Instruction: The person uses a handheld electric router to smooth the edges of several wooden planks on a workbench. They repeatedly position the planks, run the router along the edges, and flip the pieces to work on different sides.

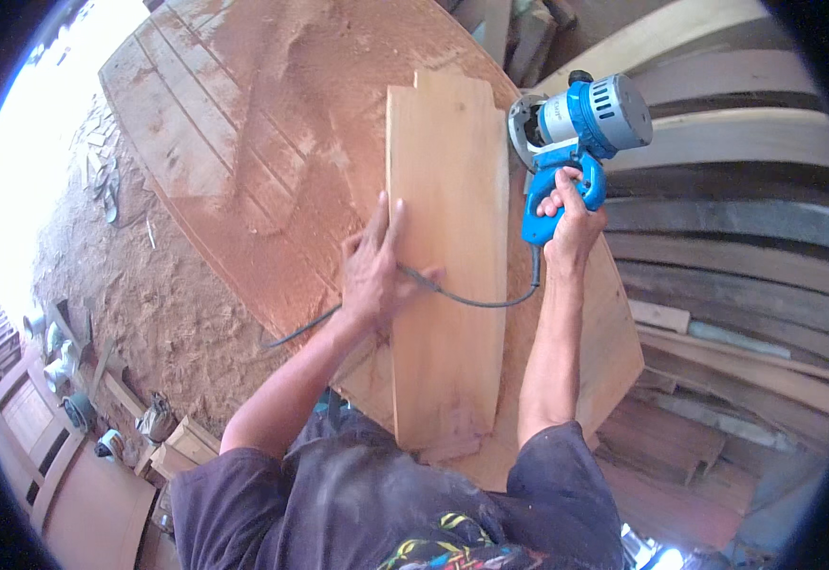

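Note:
A long pale wooden board [447, 171] with a stepped far end lies on a big wooden work table [310, 104] coated in reddish sawdust. My right hand [571, 223] is closed round the handle of a blue and silver router [612, 116]. The router is tipped on its side, its round base facing the board's right edge near the far end; whether they touch I cannot tell. My left hand [371, 275] lies with stretched fingers on the board's left edge. From the router's handle a dark power cord [485, 304] hangs across the board and passes by my left hand.
Stacked planks [728, 256] fill the right side. Sawdust covers the ground [215, 351] on the left, with sandals [108, 190] farther off. Wooden panels [91, 503], offcuts and power tools [105, 445] stand at the lower left. The table has grooved boards [167, 123] at its far left.

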{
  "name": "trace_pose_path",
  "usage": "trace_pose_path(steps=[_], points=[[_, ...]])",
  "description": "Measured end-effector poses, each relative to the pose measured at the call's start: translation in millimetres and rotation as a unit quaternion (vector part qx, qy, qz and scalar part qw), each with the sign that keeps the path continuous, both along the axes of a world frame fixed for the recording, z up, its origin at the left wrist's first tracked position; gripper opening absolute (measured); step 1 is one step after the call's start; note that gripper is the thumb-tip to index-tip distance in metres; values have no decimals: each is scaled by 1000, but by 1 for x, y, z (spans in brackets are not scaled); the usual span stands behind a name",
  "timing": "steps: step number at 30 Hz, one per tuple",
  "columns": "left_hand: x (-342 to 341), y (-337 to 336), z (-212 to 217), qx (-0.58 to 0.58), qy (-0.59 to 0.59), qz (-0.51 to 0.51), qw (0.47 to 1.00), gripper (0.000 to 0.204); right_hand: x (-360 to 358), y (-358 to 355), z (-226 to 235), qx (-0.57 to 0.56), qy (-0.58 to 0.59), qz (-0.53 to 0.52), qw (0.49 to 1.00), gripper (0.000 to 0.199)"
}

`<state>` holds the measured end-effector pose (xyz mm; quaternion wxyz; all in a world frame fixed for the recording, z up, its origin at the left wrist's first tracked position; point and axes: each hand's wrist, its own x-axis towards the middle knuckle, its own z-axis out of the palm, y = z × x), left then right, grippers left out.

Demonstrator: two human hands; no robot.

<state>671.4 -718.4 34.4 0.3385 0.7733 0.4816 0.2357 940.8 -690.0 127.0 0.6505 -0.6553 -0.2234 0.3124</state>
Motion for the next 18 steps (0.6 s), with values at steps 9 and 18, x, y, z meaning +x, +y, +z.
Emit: trace_pose_path(steps=[9,18], points=[[-4,4,-3,-11,-11,-8,1000,112,20,70,-31,-37,-36,35,998,6],[0,4,7,-19,2,0,1000,111,3,59,-24,-48,-87,72,993,4]])
